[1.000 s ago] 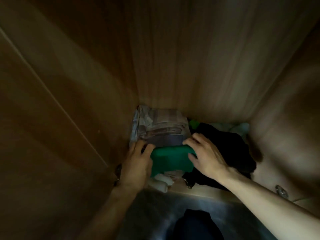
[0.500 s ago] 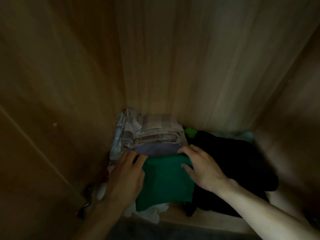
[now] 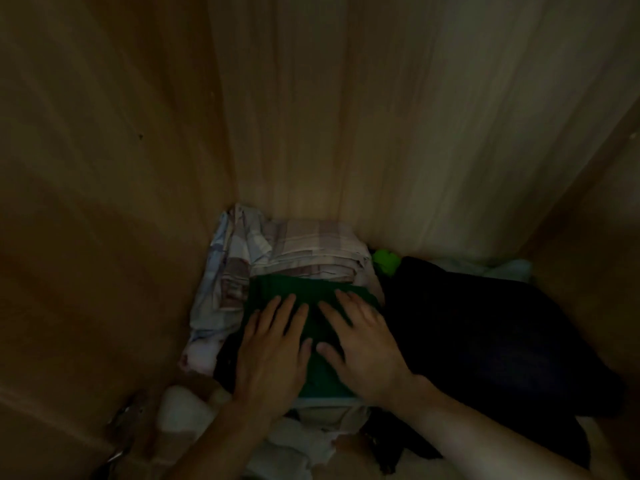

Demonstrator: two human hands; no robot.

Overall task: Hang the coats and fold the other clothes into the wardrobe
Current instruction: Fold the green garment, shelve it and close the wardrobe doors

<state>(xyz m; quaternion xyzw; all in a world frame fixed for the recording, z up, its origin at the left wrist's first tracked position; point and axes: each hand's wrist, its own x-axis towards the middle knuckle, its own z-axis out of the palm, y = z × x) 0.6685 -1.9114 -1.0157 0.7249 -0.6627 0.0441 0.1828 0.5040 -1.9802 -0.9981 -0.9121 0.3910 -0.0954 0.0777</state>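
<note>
The wardrobe was dim inside, with brown wood walls all round. I saw a folded green top on the pile at the bottom, in front of the checked clothes and just beside the dark clothes on the right. The left hand and right hand both lay flat on the green top, side by side. Their fingers were straight and a bit apart, gripping nothing. White cloth lay at the front.

Dull metal hinge at lower left, small dark hole well above it.
</note>
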